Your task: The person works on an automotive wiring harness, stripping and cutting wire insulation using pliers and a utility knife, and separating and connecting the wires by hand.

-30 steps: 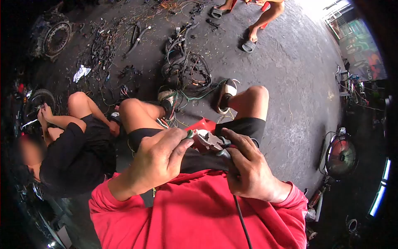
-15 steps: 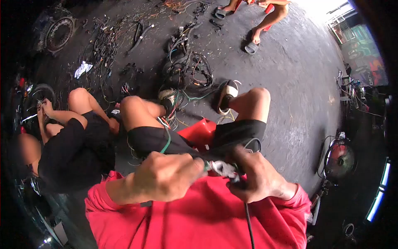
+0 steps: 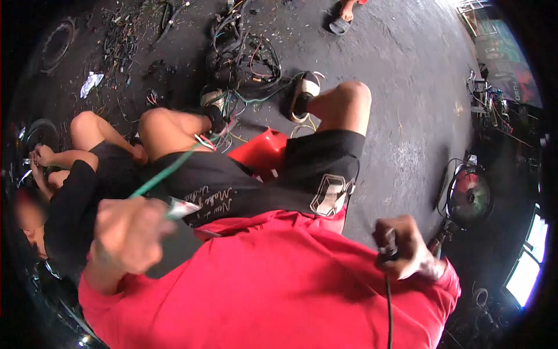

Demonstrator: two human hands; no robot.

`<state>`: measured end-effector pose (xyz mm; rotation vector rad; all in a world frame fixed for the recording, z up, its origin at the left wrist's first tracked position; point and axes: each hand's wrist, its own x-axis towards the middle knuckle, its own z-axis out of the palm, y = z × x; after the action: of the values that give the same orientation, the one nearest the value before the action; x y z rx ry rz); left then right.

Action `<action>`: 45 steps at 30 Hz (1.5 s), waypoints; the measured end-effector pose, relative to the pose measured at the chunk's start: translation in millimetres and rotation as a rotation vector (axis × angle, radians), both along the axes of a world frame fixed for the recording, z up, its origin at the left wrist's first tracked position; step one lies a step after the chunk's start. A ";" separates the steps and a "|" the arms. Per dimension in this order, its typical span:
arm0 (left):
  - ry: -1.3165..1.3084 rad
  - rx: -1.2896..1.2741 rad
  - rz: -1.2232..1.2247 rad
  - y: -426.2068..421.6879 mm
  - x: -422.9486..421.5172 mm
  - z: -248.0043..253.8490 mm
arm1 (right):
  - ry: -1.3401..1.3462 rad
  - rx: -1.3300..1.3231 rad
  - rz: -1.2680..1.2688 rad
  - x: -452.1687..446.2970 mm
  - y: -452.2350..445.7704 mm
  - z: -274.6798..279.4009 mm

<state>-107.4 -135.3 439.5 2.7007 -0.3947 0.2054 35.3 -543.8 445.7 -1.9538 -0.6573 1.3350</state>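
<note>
My left hand (image 3: pixel 129 237), smeared by motion, is closed around a green wire (image 3: pixel 168 175). The wire runs up across my left thigh towards the floor. A blurred pale and red end (image 3: pixel 183 208) sticks out on the right side of this hand. Far to the right, my right hand (image 3: pixel 411 247) is closed on a dark object (image 3: pixel 388 247), mostly hidden by the fingers. From its underside a black cord (image 3: pixel 389 314) hangs down past my red shirt. The two hands are wide apart.
A tangled wire harness (image 3: pixel 241 61) lies on the floor by my feet, with more wire scraps (image 3: pixel 125 49) further left. A red plastic piece (image 3: pixel 261 152) sits between my legs. A seated person (image 3: pixel 87 192) is close on my left. A fan (image 3: pixel 469 195) stands on the right.
My hands were together in front of my lap, with a silvery piece between them. The left has moved left with the green wire, the right has moved right with the corded object.
</note>
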 end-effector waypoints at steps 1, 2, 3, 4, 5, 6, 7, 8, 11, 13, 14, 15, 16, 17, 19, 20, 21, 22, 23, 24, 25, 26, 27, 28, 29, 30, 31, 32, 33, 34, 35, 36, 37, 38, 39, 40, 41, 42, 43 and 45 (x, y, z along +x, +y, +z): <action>0.002 -0.004 -0.108 -2.7 4.0 -2.7 | -0.060 -0.039 -0.016 -2.4 -0.3 5.3; 0.017 -0.006 -0.220 -2.4 -1.7 -6.3 | -0.108 -0.076 -0.036 -8.1 1.4 6.9; 0.076 -0.103 -0.261 -20.2 7.3 -3.3 | -0.100 -0.067 -0.040 -11.0 7.7 2.9; 0.075 -0.121 -0.308 -32.1 17.8 -4.4 | -0.261 0.051 0.027 -11.3 20.1 -1.8; 0.071 -0.172 -0.288 -37.8 29.6 -9.3 | -0.428 0.165 0.094 -9.7 32.4 -5.8; 0.071 -0.228 -0.274 -43.3 37.0 -12.9 | -0.468 0.199 0.123 -6.5 43.7 -5.4; 0.062 -0.225 -0.285 -49.5 38.3 -13.4 | -0.342 0.189 0.040 -8.6 52.0 -5.3; 0.072 -0.267 -0.255 -53.3 40.9 -13.2 | -0.228 0.190 -0.038 -6.9 59.3 -6.0; 0.071 -0.351 -0.152 -61.2 41.4 -20.9 | 0.424 0.345 -0.365 -15.9 64.0 -37.7; 0.139 -0.467 -0.015 -64.0 34.2 -26.6 | 0.916 0.377 -0.643 -17.3 74.2 -48.3; 0.140 -0.461 -0.003 -65.2 31.4 -30.5 | 1.110 0.435 -0.755 -24.1 77.5 -61.5; 0.158 -0.519 0.049 -66.9 28.1 -35.0 | 1.025 0.429 -0.672 -29.6 78.2 -65.0; 0.176 -0.577 0.101 -68.6 25.6 -37.6 | 0.866 0.472 -0.556 -36.4 79.6 -63.8; 0.198 -0.626 0.118 -69.1 25.0 -38.3 | 0.707 0.467 -0.525 -39.0 86.0 -55.3; 0.179 -0.591 0.118 -70.4 25.5 -35.1 | 0.547 0.471 -0.494 -39.0 90.0 -48.6; 0.161 -0.564 0.111 -71.2 25.9 -33.3 | 0.290 0.492 -0.386 -36.6 85.9 -49.6; 0.161 -0.563 0.107 -72.1 26.2 -32.0 | 0.031 0.504 -0.277 -35.0 83.8 -50.0; 0.133 -0.551 0.101 -73.2 27.2 -31.2 | 0.207 0.519 -0.393 -33.7 84.7 -49.0; 0.103 -0.539 0.095 -73.9 28.4 -30.5 | 0.242 0.430 -0.390 -28.4 82.8 -44.4; 0.096 -0.541 0.095 -73.8 29.7 -30.1 | 0.277 0.340 -0.382 -21.6 79.7 -40.4; 0.085 -0.537 0.090 -73.6 30.6 -29.7 | 0.322 0.376 -0.379 -17.7 77.2 -45.1; 0.074 -0.534 0.087 -73.7 31.3 -29.8 | 0.318 0.374 -0.374 -15.2 77.4 -46.8; 0.067 -0.536 0.091 -73.8 31.9 -30.5 | 0.449 0.391 -0.423 -12.1 77.7 -47.7; 0.075 -0.539 0.100 -73.7 32.0 -31.7 | 0.581 0.406 -0.472 -10.6 77.4 -49.5; 0.083 -0.541 0.108 -73.6 32.4 -32.8 | 0.693 0.397 -0.565 -13.2 74.8 -55.5; 0.074 -0.541 0.111 -74.0 32.8 -33.7 | 0.687 0.398 -0.559 -12.2 74.8 -58.7; 0.080 -0.557 0.124 -74.6 32.8 -34.6 | 0.717 0.443 -0.513 -11.1 75.5 -61.0; 0.087 -0.572 0.139 -74.9 32.5 -35.7 | 0.749 0.488 -0.465 -10.2 76.6 -62.6; 0.082 -0.572 0.144 -75.1 31.7 -37.0 | 0.599 0.500 -0.410 -12.8 78.6 -63.6; 0.120 -0.630 0.167 -75.2 30.5 -38.3 | 0.599 0.500 -0.407 -14.1 84.3 -60.1; 0.159 -0.688 0.187 -75.1 29.9 -39.1 | 0.176 0.517 -0.288 -15.5 91.9 -53.0; 0.159 -0.689 0.188 -74.9 30.0 -39.4 | -0.245 0.517 -0.162 -16.4 97.8 -48.5; 0.146 -0.699 0.190 -74.6 30.6 -39.7 | -0.357 0.503 -0.130 -17.0 100.8 -50.9; 0.134 -0.709 0.190 -74.4 30.5 -39.7 | -0.358 0.502 -0.131 -16.9 103.8 -49.4; 0.132 -0.709 0.190 -74.2 30.1 -39.2 | -0.441 0.511 -0.102 -15.5 106.9 -47.2; 0.147 -0.700 0.191 -73.6 30.2 -37.8 | -0.524 0.518 -0.070 -14.2 110.0 -45.1; 0.164 -0.691 0.195 -73.5 29.6 -37.3 | -0.568 0.523 -0.072 -15.1 112.8 -44.4; 0.164 -0.694 0.199 -74.0 29.0 -37.9 | -0.566 0.522 -0.068 -15.3 113.2 -44.0; 0.142 -0.696 0.192 -74.3 29.1 -39.0 | -0.645 0.512 -0.053 -15.3 113.8 -43.8; 0.121 -0.700 0.182 -75.0 28.7 -41.3 | -0.724 0.499 -0.040 -15.1 113.2 -44.5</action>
<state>-78.7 -210.3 398.1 2.0393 -0.0208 0.1864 20.2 -430.6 401.2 -1.9695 -1.1472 0.3363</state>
